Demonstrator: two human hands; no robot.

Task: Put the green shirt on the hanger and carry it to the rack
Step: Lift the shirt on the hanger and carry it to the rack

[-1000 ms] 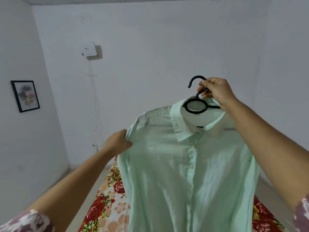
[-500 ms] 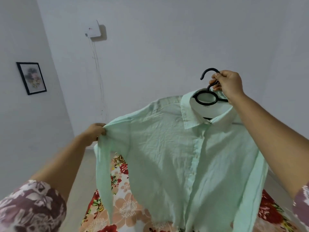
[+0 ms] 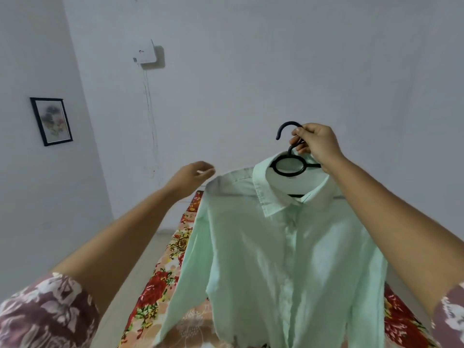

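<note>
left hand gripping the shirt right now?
No, the left hand is open and hangs clear of the green shirt beside its shoulder, while the right hand holds the hanger.

Plain white walls (image 3: 251, 71) are seen all around. A small framed picture (image 3: 51, 121) is hung on the left wall. A white box (image 3: 145, 52) with thin wires is fixed higher up. A flowered bed (image 3: 160, 285) is seen below.

We see the shirt (image 3: 283, 259) hanging on the hanger (image 3: 288, 162), which the right hand (image 3: 317, 144) holds up. The left hand (image 3: 193, 175) is just left of its shoulder. The bed (image 3: 160, 287) lies below, the picture frame (image 3: 51, 121) far left.
</note>
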